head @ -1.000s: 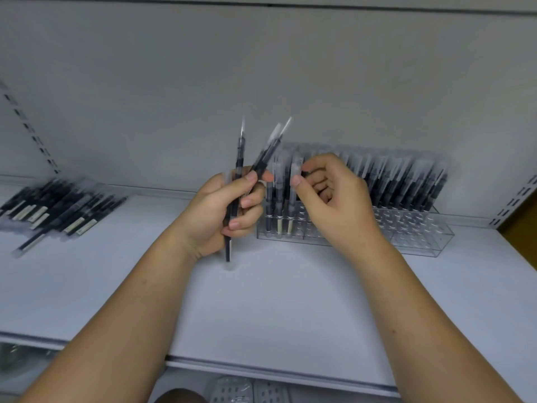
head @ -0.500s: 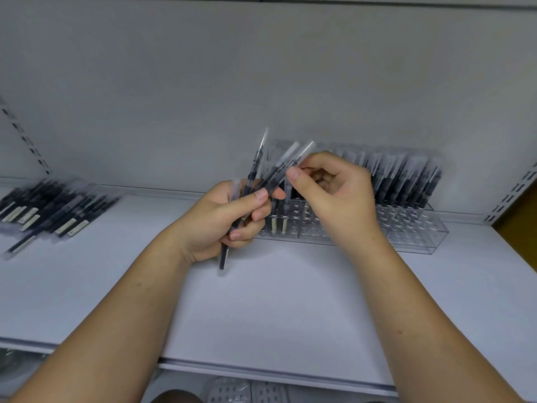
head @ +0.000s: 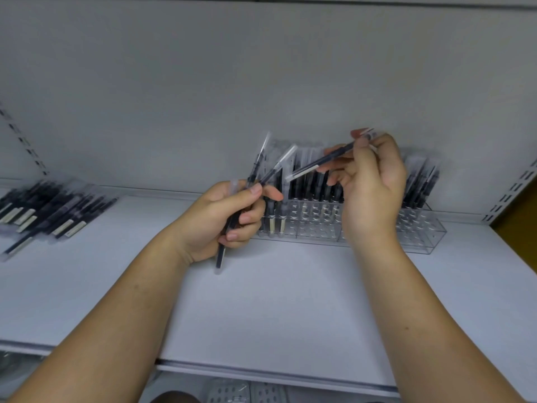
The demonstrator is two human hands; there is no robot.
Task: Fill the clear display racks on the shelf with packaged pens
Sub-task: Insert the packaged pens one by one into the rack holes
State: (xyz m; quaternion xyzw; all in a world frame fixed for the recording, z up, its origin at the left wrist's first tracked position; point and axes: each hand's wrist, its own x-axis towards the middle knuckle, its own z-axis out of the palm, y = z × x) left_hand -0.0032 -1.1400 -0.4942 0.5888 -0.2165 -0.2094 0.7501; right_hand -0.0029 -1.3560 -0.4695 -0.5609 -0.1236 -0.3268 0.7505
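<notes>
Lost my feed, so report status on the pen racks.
Left hand grips spare packaged pens. Right hand pinches single pen above clear rack. Empty holes visible, nothing blocking.

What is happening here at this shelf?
A person is filling a clear display rack on a white shelf with packaged pens. The left hand grips a small bundle of pens. The right hand pinches a single pen, held slanted above the rack and not yet in a hole. Standing pens fill the rack's back rows; the front holes are empty. A pile of packaged pens lies at the far left.
</notes>
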